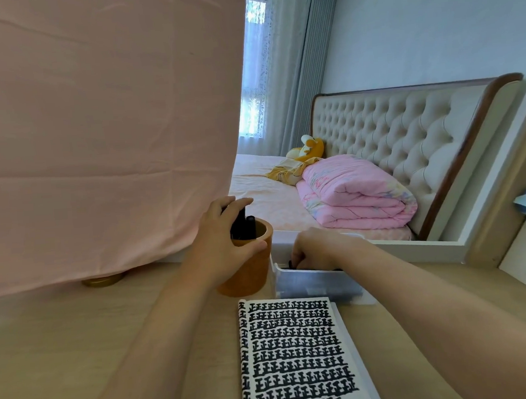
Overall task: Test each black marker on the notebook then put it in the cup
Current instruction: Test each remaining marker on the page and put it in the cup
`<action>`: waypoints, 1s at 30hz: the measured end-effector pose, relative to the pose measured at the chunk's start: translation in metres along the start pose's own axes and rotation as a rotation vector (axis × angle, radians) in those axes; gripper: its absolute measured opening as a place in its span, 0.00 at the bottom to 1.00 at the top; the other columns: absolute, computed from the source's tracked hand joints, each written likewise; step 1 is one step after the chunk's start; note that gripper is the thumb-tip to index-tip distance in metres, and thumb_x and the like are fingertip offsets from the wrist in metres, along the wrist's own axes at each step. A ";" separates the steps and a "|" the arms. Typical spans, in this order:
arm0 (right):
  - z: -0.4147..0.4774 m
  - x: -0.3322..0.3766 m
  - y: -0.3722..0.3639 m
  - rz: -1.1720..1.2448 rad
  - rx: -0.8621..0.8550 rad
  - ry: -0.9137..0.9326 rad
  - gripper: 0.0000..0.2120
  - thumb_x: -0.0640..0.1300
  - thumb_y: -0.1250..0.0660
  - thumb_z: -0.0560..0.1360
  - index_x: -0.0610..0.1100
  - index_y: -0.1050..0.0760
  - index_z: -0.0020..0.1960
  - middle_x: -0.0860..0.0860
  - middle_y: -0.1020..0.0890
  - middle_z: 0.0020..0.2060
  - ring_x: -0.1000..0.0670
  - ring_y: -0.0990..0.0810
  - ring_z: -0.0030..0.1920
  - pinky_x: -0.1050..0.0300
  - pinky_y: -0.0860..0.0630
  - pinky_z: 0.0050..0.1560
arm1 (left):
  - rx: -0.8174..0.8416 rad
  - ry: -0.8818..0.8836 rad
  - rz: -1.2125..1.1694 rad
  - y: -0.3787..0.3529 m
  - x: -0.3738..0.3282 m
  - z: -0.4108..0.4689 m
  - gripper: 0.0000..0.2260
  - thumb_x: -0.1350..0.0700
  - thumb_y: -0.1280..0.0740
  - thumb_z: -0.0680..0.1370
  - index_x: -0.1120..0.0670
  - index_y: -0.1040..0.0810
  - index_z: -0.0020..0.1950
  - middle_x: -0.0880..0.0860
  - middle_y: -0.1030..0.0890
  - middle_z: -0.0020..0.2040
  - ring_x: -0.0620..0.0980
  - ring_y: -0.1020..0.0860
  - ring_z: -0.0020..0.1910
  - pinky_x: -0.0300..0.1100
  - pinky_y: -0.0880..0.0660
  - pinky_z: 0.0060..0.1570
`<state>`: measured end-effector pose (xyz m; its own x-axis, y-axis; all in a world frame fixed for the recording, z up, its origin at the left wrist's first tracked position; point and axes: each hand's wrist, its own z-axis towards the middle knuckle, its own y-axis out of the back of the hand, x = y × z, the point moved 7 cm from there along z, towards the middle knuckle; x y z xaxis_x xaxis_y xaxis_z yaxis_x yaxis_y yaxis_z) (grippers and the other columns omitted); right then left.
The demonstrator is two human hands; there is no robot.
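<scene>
I see open room on the pale wooden desk (63, 338), left of the white notebook covered in black marks (294, 353). A big pink cloth (95, 133) hangs like a wall at the back left. The round orange cup (251, 275) and the clear plastic box (317, 284) stand just beside each other. The left hand (224, 236) grips the cup's top, and black markers (244, 224) fill part of its mouth. The right hand (318, 248) blocks the box's opening.
</scene>
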<state>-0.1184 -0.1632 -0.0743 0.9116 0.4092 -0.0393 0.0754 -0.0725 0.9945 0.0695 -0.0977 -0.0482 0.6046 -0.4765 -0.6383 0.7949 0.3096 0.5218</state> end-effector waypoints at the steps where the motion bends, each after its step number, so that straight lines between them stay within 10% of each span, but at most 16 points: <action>1: -0.002 0.001 0.003 0.000 -0.010 0.013 0.08 0.46 0.29 0.74 0.49 0.15 0.51 0.50 0.16 0.49 0.48 0.19 0.45 0.53 0.20 0.51 | 0.002 -0.002 0.030 0.002 -0.002 0.000 0.33 0.43 0.25 0.70 0.35 0.36 0.72 0.44 0.37 0.71 0.48 0.38 0.72 0.50 0.34 0.71; 10: -0.053 0.013 0.055 0.157 -0.304 0.117 0.09 0.46 0.37 0.80 0.47 0.26 0.60 0.49 0.18 0.49 0.50 0.21 0.45 0.54 0.22 0.49 | -0.211 -0.217 0.236 0.019 -0.055 -0.001 0.22 0.47 0.28 0.74 0.44 0.26 0.67 0.44 0.29 0.62 0.45 0.36 0.63 0.44 0.34 0.64; 30: -0.179 0.012 0.038 0.870 -0.506 0.046 0.11 0.38 0.27 0.69 0.54 0.20 0.42 0.57 0.17 0.38 0.62 0.22 0.34 0.70 0.28 0.36 | 0.109 -0.242 0.203 0.011 -0.096 -0.078 0.06 0.56 0.33 0.79 0.48 0.19 0.54 0.40 0.24 0.48 0.38 0.29 0.52 0.31 0.32 0.49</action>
<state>-0.1773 0.0018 -0.0197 0.5511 0.4336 0.7129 -0.7989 0.0278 0.6008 0.0242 0.0159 -0.0254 0.7098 -0.5997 -0.3695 0.6417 0.3342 0.6903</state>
